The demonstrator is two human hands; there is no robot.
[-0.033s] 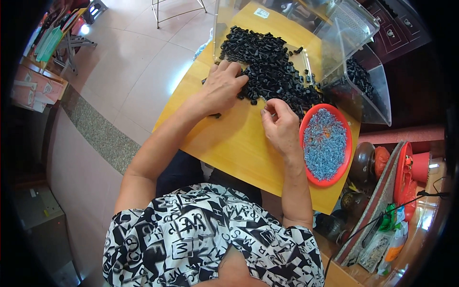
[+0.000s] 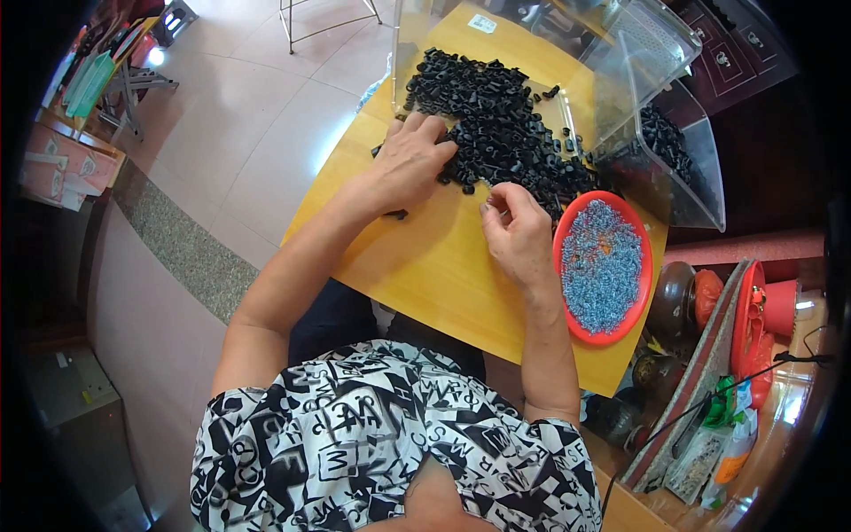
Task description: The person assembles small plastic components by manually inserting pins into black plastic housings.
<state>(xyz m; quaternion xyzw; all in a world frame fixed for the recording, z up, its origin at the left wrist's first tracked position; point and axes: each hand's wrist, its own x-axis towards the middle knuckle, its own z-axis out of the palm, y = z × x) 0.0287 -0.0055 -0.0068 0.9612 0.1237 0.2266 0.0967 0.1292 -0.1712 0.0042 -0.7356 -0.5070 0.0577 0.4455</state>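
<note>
A heap of small black plastic parts [image 2: 496,115] spreads over the yellow tabletop [image 2: 408,257]. At the heap's left edge is my left hand [image 2: 410,160], its fingers curled down among the parts. Its fingertips are hidden, so what they grip cannot be made out. My right hand [image 2: 519,226] is just in front of the heap, thumb and forefinger pinched together. A tiny silvery piece [image 2: 484,184] shows at those fingertips, too small to name. Close by on the right sits a red oval dish [image 2: 596,338], holding many small silvery-blue pieces [image 2: 603,275].
A clear plastic bin [image 2: 700,191] with more black parts stands at the table's right edge. Another clear container wall [image 2: 409,53] rises behind the heap. Dark jars [image 2: 675,306] and a red basin [image 2: 749,310] are to the right. A metal-legged stool [image 2: 328,22] stands on the tiled floor.
</note>
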